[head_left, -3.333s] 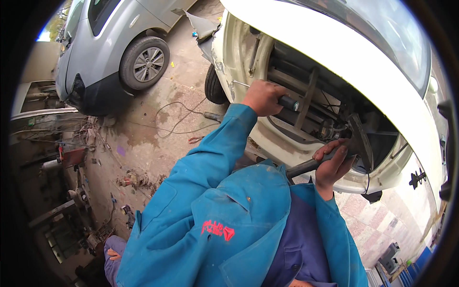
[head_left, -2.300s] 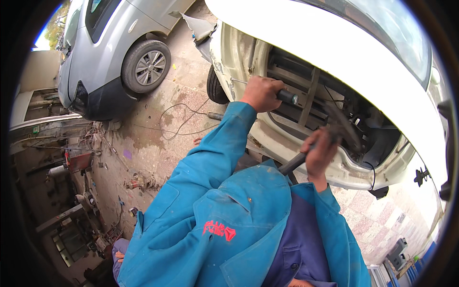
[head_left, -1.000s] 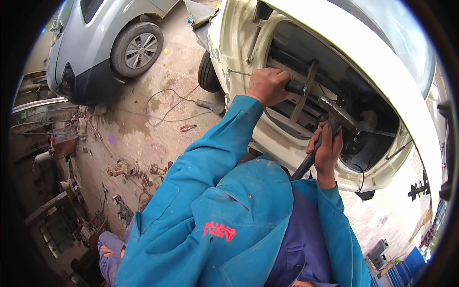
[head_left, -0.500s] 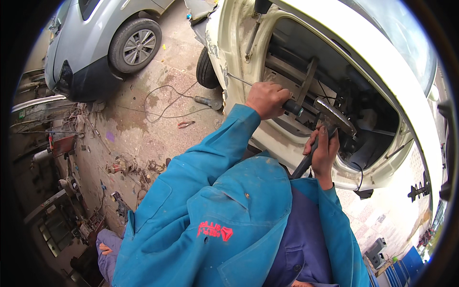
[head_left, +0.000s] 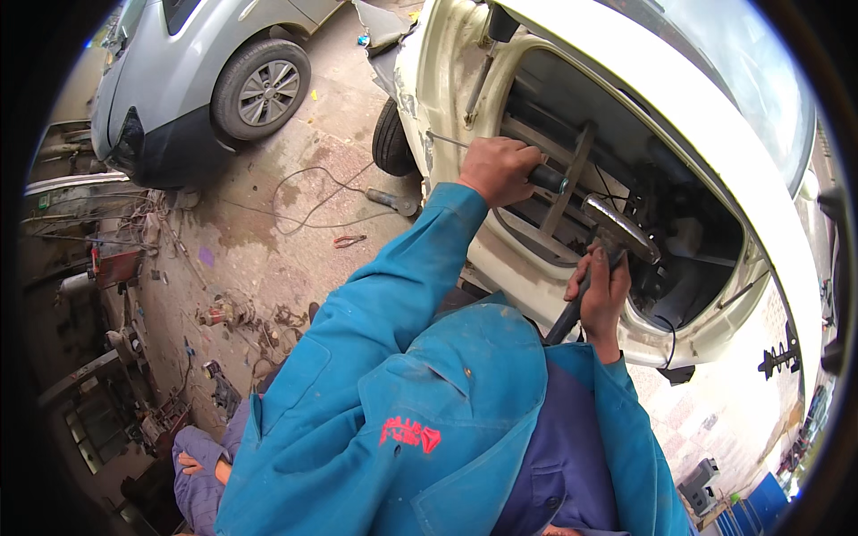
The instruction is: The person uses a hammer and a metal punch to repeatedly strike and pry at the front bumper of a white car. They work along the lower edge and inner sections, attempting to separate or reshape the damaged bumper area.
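My left hand (head_left: 500,170) is closed around a screwdriver (head_left: 547,179) with a dark handle. Its thin shaft runs left toward the rear edge of a cream car body (head_left: 438,89); whether the tip touches the metal, I cannot tell. My right hand (head_left: 601,293) grips the dark handle of a hammer (head_left: 620,229) close below its broad shiny metal head. That head is just right of the screwdriver's butt end, apart from it, in front of the large opening in the car body.
A silver car (head_left: 192,98) stands at the upper left. On the floor lie a corded grinder (head_left: 391,201) and red-handled pliers (head_left: 349,241). Cluttered parts (head_left: 223,313) spread at left. Another person's purple-clad leg (head_left: 198,482) shows at lower left.
My left hand has risen slightly, and the screwdriver's handle end has tilted upward. The hammer head has shifted slightly down and left. Both tools remain in my hands; the view has shifted a little.
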The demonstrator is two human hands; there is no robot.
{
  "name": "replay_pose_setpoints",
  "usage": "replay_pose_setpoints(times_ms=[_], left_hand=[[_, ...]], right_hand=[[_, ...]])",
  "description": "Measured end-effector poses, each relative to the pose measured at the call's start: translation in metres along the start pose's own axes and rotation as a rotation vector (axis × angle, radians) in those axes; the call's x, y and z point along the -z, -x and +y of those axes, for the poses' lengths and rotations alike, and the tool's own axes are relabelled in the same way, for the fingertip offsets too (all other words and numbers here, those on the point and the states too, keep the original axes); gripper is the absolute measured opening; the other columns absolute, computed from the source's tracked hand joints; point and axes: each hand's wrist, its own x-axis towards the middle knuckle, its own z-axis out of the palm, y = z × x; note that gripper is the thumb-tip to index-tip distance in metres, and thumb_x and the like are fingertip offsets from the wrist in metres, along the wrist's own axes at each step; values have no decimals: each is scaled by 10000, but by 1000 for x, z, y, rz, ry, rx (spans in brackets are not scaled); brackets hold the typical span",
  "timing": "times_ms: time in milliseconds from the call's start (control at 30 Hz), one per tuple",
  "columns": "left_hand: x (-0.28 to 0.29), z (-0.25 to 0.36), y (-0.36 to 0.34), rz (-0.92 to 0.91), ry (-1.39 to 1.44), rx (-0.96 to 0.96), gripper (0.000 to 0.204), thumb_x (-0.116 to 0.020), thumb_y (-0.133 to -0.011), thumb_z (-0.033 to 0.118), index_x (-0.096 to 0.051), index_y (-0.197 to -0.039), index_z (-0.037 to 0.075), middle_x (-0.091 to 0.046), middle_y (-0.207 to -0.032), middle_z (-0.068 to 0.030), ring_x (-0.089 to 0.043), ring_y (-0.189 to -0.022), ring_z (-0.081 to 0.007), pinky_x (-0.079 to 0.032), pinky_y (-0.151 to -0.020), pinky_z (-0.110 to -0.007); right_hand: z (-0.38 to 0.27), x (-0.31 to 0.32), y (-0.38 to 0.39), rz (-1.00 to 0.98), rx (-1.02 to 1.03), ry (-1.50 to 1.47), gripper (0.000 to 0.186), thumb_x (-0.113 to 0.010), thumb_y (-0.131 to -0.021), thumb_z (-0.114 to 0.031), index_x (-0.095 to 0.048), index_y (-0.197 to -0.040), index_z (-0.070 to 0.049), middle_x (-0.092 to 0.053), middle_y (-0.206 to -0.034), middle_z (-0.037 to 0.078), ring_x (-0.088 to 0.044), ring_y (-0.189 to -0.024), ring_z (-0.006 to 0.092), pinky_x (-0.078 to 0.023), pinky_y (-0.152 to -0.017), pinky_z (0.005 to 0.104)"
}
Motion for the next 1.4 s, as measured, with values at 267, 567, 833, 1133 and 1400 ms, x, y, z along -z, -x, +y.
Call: replay_pose_setpoints(times_ms=[267, 567, 833, 1133, 1400], left_hand=[[-5, 3, -8, 0, 5, 40, 132, -840, -757, 173, -728, -826, 174, -720, -745, -47, -741, -714, -308, -574, -597, -458], [-8, -2, -15, -11, 1, 101, 197, -815, -705, 195, -768, -897, 196, -743, -795, -45, -763, -773, -318, -589, -643, -472], [-8, -1, -15, -112, -93, 92, 190, -813, -712, 208, -771, -897, 199, -740, -795, -49, -764, -779, -317, -588, -641, -464], [3, -7, -16, -260, -104, 74, 149, -792, -740, 253, -763, -868, 183, -751, -760, -77, -766, -757, -345, -586, -656, -500], [12, -6, -14, -302, -89, 21, 147, -791, -736, 263, -753, -855, 185, -739, -745, -91, -759, -767, -359, -581, -661, -510]], right_hand=[[-1, 0, -5, 30, 21, -37, 314, -535, -1188, -288, -559, -1200, 25, -572, -767, 63, -559, -513, 130, -472, -501, 289], [-19, -13, -18, 182, 156, -147, 284, -498, -1187, -268, -566, -1201, 7, -568, -782, 69, -560, -509, 142, -474, -488, 304], [-32, -17, -36, 57, -55, 2, 337, -546, -1160, -293, -615, -1043, 16, -564, -760, 80, -561, -505, 160, -480, -476, 302], [-27, -1, -20, 87, 19, 21, 353, -540, -1168, -281, -612, -983, 11, -569, -736, 66, -557, -493, 143, -470, -474, 304], [-10, -3, -11, -24, -14, 46, 319, -552, -1177, -332, -560, -1180, -13, -577, -812, 65, -562, -518, 129, -481, -479, 303]])
